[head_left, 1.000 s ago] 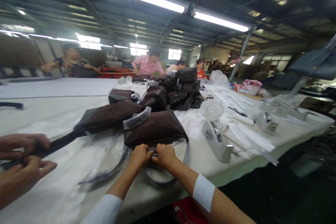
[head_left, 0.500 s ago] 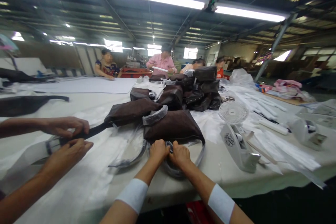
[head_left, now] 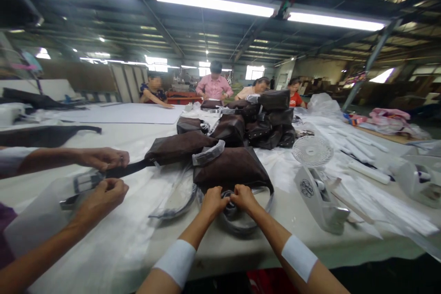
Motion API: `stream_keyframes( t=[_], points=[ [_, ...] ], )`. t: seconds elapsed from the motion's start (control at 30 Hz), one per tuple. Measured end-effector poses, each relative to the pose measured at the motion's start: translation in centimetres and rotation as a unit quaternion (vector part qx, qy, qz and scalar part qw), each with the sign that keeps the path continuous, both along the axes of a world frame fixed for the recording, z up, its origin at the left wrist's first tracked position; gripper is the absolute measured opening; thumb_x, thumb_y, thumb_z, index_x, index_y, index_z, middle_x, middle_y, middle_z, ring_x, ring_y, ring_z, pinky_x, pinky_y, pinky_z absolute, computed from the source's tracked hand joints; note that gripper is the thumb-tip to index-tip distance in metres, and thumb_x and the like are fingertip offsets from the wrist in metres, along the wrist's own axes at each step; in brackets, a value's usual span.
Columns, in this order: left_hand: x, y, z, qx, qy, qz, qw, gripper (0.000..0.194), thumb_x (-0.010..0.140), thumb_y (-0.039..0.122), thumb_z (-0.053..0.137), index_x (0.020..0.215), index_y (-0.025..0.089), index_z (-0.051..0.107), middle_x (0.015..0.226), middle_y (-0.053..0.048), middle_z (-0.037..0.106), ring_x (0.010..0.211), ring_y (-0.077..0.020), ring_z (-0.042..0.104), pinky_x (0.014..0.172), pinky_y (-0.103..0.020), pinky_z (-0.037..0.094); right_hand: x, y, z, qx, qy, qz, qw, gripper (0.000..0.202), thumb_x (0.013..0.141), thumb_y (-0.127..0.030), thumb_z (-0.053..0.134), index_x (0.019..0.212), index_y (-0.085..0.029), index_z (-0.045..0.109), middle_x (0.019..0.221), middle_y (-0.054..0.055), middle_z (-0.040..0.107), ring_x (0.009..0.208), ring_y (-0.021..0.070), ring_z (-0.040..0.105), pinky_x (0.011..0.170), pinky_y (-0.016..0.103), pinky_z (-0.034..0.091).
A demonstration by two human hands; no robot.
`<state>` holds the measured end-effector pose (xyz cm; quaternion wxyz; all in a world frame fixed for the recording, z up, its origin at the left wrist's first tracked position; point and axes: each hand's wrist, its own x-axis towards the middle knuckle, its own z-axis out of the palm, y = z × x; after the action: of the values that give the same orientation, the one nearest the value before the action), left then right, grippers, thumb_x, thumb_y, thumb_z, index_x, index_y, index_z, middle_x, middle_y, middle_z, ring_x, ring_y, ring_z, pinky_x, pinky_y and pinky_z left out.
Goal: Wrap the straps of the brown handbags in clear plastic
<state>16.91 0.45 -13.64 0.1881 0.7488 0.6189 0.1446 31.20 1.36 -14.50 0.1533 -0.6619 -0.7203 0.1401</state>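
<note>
A dark brown leather bag (head_left: 230, 169) lies on the white-covered table in front of me, its handle (head_left: 208, 152) wrapped in clear film. From its side runs a grey-wrapped strap (head_left: 238, 228) that curves round below the bag and coils up between my hands. My left hand (head_left: 215, 201) pinches the coiled part from the left, fingers closed. Just beside it my right hand (head_left: 245, 199) is also closed on the strap. My fingers partly cover the coil.
At the left, a co-worker's hands (head_left: 109, 188) handle a second brown bag's strap (head_left: 132, 167). More brown bags (head_left: 272, 117) are piled ahead. A white fan (head_left: 313, 150) and a tape dispenser (head_left: 320, 202) stand at the right, near white strips (head_left: 389, 193).
My fists have turned upward a little over the strap, and its coil shows more between them. The view has shifted slightly. Across the table, the person in pink has lowered a white piece.
</note>
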Motion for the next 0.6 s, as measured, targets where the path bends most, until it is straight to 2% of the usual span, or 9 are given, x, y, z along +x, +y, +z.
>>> stream_keyframes(
  t=[0.07,0.13,0.2,0.23,0.3,0.37,0.43,0.53,0.6],
  points=[
    [0.2,-0.8,-0.3,-0.001,-0.005,0.019,1.0,0.035,0.076,0.043,0.053,0.098,0.018,0.064,0.097,-0.011,0.069,0.096,-0.0255,0.063,0.08,-0.031,0.046,-0.3,-0.3,-0.7,0.006,-0.001,-0.038,0.999,0.015,0.074,-0.02,0.051,0.08,-0.014,0.063,0.079,0.011,0.069,0.078,0.021,0.062,0.065,0.026,0.038],
    [0.4,-1.6,-0.7,0.018,-0.026,0.024,0.999,0.044,0.078,0.04,0.051,0.114,0.016,0.056,0.105,-0.012,0.067,0.101,-0.0254,0.061,0.085,-0.033,0.045,-0.6,-0.4,-1.0,0.006,0.001,-0.061,0.998,0.016,0.075,-0.021,0.05,0.081,-0.013,0.063,0.081,0.013,0.069,0.08,0.0224,0.063,0.066,0.027,0.039],
    [0.6,-2.2,-1.2,0.051,-0.063,0.002,0.997,0.053,0.076,0.035,0.055,0.125,0.015,0.048,0.114,-0.012,0.063,0.106,-0.0232,0.058,0.091,-0.032,0.043,-0.8,-0.3,-1.0,0.0,0.006,-0.074,0.997,0.017,0.075,-0.021,0.05,0.082,-0.012,0.063,0.081,0.014,0.068,0.08,0.0238,0.063,0.066,0.028,0.04],
    [0.6,-2.4,-1.4,0.064,-0.078,-0.013,0.995,0.053,0.074,0.033,0.058,0.124,0.016,0.05,0.115,-0.011,0.062,0.107,-0.022,0.057,0.092,-0.03,0.043,-0.8,-0.3,-0.9,-0.003,0.008,-0.076,0.997,0.017,0.075,-0.02,0.051,0.081,-0.012,0.063,0.081,0.015,0.068,0.08,0.0245,0.063,0.066,0.028,0.04],
    [0.5,-2.5,-1.7,0.071,-0.085,-0.038,0.993,0.04,0.071,0.032,0.062,0.11,0.02,0.061,0.111,-0.008,0.063,0.103,-0.0204,0.058,0.091,-0.029,0.043,-0.5,-0.2,-0.5,-0.013,0.017,-0.068,0.997,0.016,0.075,-0.02,0.051,0.079,-0.011,0.064,0.079,0.015,0.068,0.079,0.0247,0.063,0.065,0.028,0.041],
    [0.2,-2.3,-1.7,0.062,-0.069,-0.05,0.994,0.027,0.072,0.03,0.061,0.097,0.021,0.067,0.105,-0.007,0.064,0.097,-0.0201,0.06,0.088,-0.029,0.045,0.2,-0.3,0.0,-0.026,0.03,-0.039,0.998,0.017,0.079,-0.023,0.051,0.08,-0.011,0.064,0.074,0.011,0.067,0.073,0.0218,0.063,0.064,0.027,0.042],
    [-0.2,-2.1,-1.5,0.054,-0.056,-0.069,0.995,0.023,0.075,0.028,0.058,0.094,0.021,0.068,0.102,-0.007,0.065,0.093,-0.0205,0.061,0.086,-0.03,0.045,1.5,-0.6,0.6,-0.032,0.052,0.006,0.998,0.022,0.082,-0.03,0.054,0.094,-0.014,0.063,0.075,0.006,0.067,0.07,0.0178,0.062,0.063,0.025,0.044],
    [-0.6,-1.5,-0.9,0.037,-0.056,-0.093,0.993,0.022,0.074,0.028,0.059,0.093,0.024,0.069,0.1,-0.005,0.066,0.092,-0.0198,0.062,0.084,-0.029,0.046,3.6,-1.1,1.4,-0.01,0.07,0.146,0.987,0.044,0.076,-0.034,0.065,0.117,-0.023,0.055,0.1,0.004,0.065,0.087,0.0162,0.061,0.074,0.023,0.045],
    [-0.8,-1.1,-0.6,0.022,-0.058,-0.099,0.993,0.023,0.072,0.029,0.062,0.094,0.026,0.069,0.1,-0.003,0.067,0.094,-0.0192,0.061,0.085,-0.027,0.045,4.2,-1.2,1.8,-0.002,0.01,0.221,0.975,0.046,0.073,-0.033,0.069,0.117,-0.028,0.056,0.11,0.003,0.06,0.095,0.0164,0.06,0.079,0.022,0.045]
  ],
)
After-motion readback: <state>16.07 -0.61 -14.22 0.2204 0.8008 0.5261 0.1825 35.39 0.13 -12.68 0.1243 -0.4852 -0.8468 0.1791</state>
